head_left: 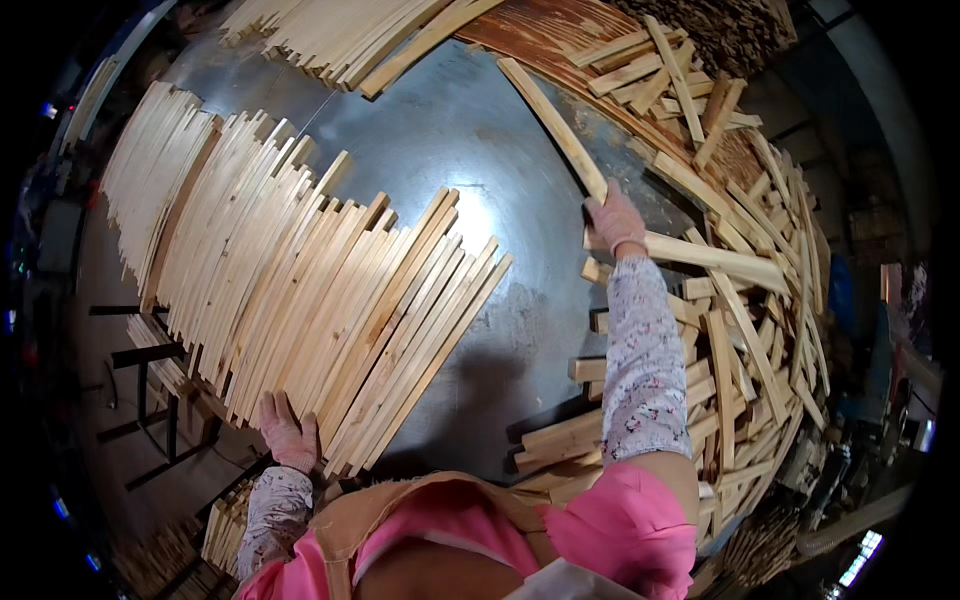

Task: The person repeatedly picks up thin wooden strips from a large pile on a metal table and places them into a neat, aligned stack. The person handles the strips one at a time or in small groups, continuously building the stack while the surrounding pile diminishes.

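A smooth grey metal counter (400, 150) is lit by a white glare near its middle, in a dim room. Its left side is covered by pale wooden strips (290, 270) laid side by side; its right edge is heaped with a jumbled wood pile (721, 390). At the far right corner, a reddish-brown board (540, 22) is seen. Over the counter's right half, a long strip (553, 128) is held by its near end, the right hand's (615, 218) fingers clamped on it. Near the near left corner, strip ends are touched by the left hand (288, 432), its fingers slightly apart. Beside the left edge, a black metal frame (150, 355) is visible.
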Available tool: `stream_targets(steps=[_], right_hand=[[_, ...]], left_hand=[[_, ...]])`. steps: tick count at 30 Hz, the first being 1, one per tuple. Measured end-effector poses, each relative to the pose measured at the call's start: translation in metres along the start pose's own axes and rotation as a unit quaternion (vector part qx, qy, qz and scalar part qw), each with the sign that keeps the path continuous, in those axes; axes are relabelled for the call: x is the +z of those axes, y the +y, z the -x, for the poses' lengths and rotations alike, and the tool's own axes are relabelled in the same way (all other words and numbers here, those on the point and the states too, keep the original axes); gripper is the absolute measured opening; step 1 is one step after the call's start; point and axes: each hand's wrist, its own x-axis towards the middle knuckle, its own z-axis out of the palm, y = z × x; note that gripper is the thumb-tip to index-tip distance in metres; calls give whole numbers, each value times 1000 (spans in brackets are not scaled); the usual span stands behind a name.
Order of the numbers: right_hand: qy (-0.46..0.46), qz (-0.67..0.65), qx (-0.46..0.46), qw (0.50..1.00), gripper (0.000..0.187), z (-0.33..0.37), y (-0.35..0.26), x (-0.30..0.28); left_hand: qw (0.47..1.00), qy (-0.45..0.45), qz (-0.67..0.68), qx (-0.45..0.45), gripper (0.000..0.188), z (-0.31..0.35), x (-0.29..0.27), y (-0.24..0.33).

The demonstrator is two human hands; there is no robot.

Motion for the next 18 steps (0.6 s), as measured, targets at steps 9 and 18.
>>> stream_targets(steps=[9,18], right_hand=[[-11,-245,81,966,72,225,-49,15],[-69,-431,-43,899,59,418,-252,131]], left_hand=[[999,-4,40,15,83,-5,-13,4],[811,63,574,-92,61,-28,-15,1]])
